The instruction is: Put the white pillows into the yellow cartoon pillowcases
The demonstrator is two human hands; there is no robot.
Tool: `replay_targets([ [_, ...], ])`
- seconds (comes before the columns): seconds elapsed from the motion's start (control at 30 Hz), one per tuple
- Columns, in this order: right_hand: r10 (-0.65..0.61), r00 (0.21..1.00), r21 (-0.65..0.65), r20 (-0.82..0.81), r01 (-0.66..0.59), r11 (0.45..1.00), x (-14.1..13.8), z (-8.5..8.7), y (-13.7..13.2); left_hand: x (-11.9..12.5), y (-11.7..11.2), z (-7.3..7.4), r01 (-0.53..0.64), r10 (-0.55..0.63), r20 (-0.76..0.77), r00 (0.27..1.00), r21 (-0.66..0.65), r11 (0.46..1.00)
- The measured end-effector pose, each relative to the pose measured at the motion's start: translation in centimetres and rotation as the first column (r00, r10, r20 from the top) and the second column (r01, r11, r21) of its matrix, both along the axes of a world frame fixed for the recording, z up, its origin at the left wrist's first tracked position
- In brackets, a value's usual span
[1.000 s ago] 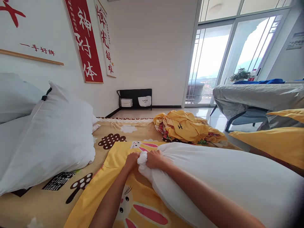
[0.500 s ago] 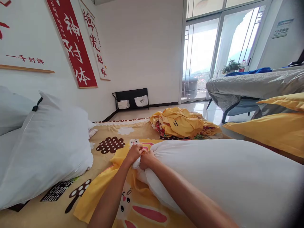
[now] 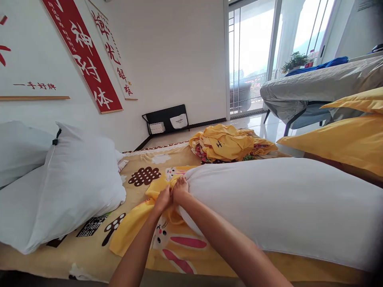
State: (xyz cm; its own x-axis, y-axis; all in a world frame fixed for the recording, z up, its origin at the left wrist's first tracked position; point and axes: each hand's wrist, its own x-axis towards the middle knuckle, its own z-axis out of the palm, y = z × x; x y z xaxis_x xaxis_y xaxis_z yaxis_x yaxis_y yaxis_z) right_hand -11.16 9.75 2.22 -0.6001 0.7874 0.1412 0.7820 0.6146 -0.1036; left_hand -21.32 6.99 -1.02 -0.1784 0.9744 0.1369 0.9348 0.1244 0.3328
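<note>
A long white pillow (image 3: 284,203) lies across a yellow rabbit-print pillowcase (image 3: 176,241) on the patterned bed cover. My left hand (image 3: 162,200) is closed, pinching the bunched yellow edge of the pillowcase at the pillow's near corner. My right hand (image 3: 180,189) is closed right beside it, gripping the pillow's corner together with the yellow cloth. The two hands touch each other. Both forearms reach forward from the bottom of the view.
Two bare white pillows (image 3: 72,183) are stacked at the left against the wall. A heap of yellow cloth (image 3: 230,145) lies further back. Yellow-cased pillows (image 3: 344,143) sit at the right, a grey-covered table (image 3: 317,85) behind them, and glass doors beyond.
My hands have drawn closer together at the pillow's corner. The white tip once showing between them is now covered by bunched yellow pillowcase. The view has tilted and shifted right.
</note>
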Motion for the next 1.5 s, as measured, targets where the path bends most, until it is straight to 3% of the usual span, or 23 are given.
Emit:
replay_targets([
  [0.13, 0.075, 0.996, 0.085, -0.039, -0.072, 0.994, 1.4, -1.6, -5.1, 1.1, -0.7, -1.7, -0.027, 0.028, -0.011, 1.0, 0.05, 0.998],
  [0.23, 0.126, 0.991, 0.304, -0.05, -0.105, 0.947, 5.4, -4.3, -8.6, 1.8, -1.1, -2.2, -0.064, 0.064, -0.004, 0.998, 0.072, 0.995],
  [0.3, 0.107, 0.991, 0.449, -0.082, -0.059, 0.892, 8.7, -5.3, -9.6, 1.9, -1.4, -2.2, -0.086, 0.086, 0.001, 0.996, 0.057, 0.995],
  [0.37, 0.104, 0.991, 0.498, -0.084, -0.049, 0.866, 11.1, -5.2, -9.2, 1.9, -1.7, -1.9, -0.102, 0.102, -0.01, 0.995, 0.041, 0.994],
  [0.47, 0.204, 0.979, 0.431, 0.008, -0.188, 0.882, 12.1, -3.3, -7.4, 1.8, -2.6, -1.3, -0.139, 0.14, -0.064, 0.988, 0.028, 0.99],
  [0.57, 0.304, 0.95, 0.338, 0.068, -0.309, 0.889, 10.7, -0.9, -5.4, 2.0, -3.9, -1.1, -0.211, 0.214, -0.163, 0.963, 0.034, 0.977],
  [0.73, 0.323, 0.93, 0.256, 0.175, -0.36, 0.897, 8.2, 1.9, -2.8, 3.3, -5.5, -1.0, -0.222, 0.207, -0.363, 0.908, 0.0, 0.975],
  [0.83, 0.311, 0.929, 0.233, 0.199, -0.354, 0.906, 7.3, 2.9, -1.5, 4.2, -5.4, 0.4, -0.207, 0.185, -0.475, 0.86, 0.007, 0.978],
  [0.97, 0.318, 0.925, 0.204, 0.208, -0.36, 0.911, 6.7, 2.6, -0.9, 4.9, -4.4, 3.1, -0.187, 0.199, -0.471, 0.86, 0.072, 0.98],
  [1.07, 0.364, 0.903, 0.154, 0.229, -0.402, 0.902, 6.7, 1.8, -1.3, 5.0, -3.7, 4.3, -0.161, 0.145, -0.421, 0.895, -0.002, 0.987],
  [1.17, 0.389, 0.888, 0.091, 0.244, -0.42, 0.903, 6.8, 1.5, -1.2, 5.3, -3.3, 4.6, -0.138, 0.123, -0.396, 0.91, -0.01, 0.99],
  [1.33, 0.397, 0.886, 0.004, 0.24, -0.41, 0.912, 6.4, 2.8, 0.5, 4.8, -3.9, 3.9, 0.106, -0.041, -0.52, 0.853, 0.096, 0.99],
  [1.5, 0.416, 0.878, -0.055, 0.238, -0.415, 0.908, 6.2, 3.4, 1.0, 2.7, -5.1, 3.4, 0.266, -0.322, -0.435, 0.841, -0.186, 0.946],
])
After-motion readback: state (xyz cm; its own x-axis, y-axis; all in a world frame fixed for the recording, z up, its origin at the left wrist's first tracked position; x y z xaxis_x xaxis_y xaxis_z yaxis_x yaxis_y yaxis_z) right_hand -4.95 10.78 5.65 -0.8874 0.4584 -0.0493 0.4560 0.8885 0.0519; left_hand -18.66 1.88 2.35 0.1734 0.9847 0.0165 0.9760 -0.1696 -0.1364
